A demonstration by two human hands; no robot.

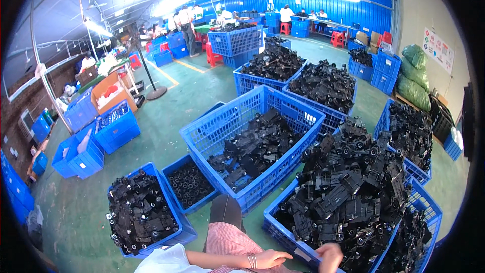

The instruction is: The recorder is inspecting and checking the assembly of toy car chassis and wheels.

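My left hand (273, 259), with thin bracelets at the wrist, is over my lap near the lower edge. Its fingers are pressed together; whatever they may hold is too small to make out. To the right, my right hand (329, 258) is at the near rim of a blue crate (275, 226), curled and smeared by motion. That crate is heaped with black toy car chassis (343, 192) with small wheels. Pink checked cloth (232, 240) covers my lap.
A large blue basket (252, 192) of chassis stands ahead. Beside it are a bin of small black wheels (189, 184) and another full bin (141, 212). More loaded crates (323, 86) stand beyond. Other people (185, 17) work at the back, near red stools (213, 55).
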